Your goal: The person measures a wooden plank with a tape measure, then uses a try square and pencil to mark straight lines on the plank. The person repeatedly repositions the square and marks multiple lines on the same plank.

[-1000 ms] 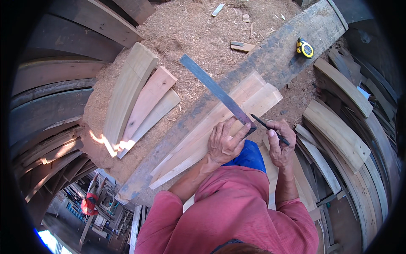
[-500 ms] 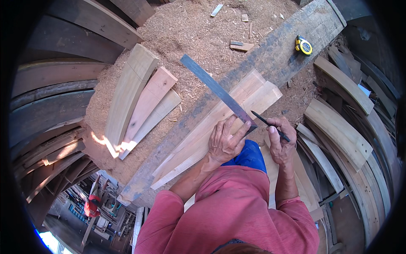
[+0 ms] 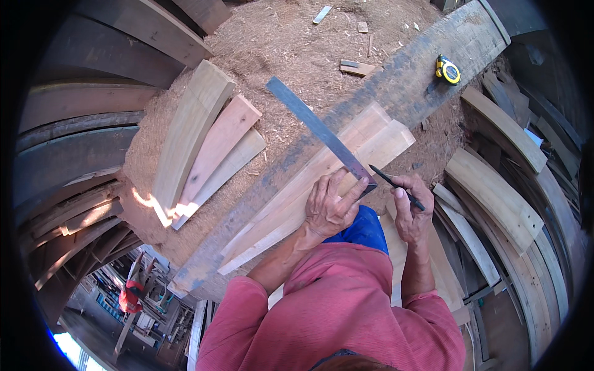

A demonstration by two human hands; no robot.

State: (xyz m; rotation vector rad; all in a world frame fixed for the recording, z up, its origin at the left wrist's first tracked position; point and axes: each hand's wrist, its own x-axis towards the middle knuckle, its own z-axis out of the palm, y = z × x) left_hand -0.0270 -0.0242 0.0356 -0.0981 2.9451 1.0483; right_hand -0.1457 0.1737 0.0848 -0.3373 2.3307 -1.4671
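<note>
Carpenter's square (image 3: 312, 125) across planks (image 3: 388, 146), left hand (image 3: 334, 201) half-spread, pinning 5-o'clock end; right hand (image 3: 416, 217) pinches pencil (image 3: 383, 177); marking looks unfinished.

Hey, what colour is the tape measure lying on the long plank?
Yellow and black; the tape measure shows best in the head view.

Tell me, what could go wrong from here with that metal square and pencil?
The metal square might twist out of line: the left hand steadies it near its corner, while the long blade reaches past the boards.

The light boards lie loosely side by side on the plank, with no clamp visible, so they could shift.

If the right hand wavers, the pencil might stray from the blade's edge.
</note>
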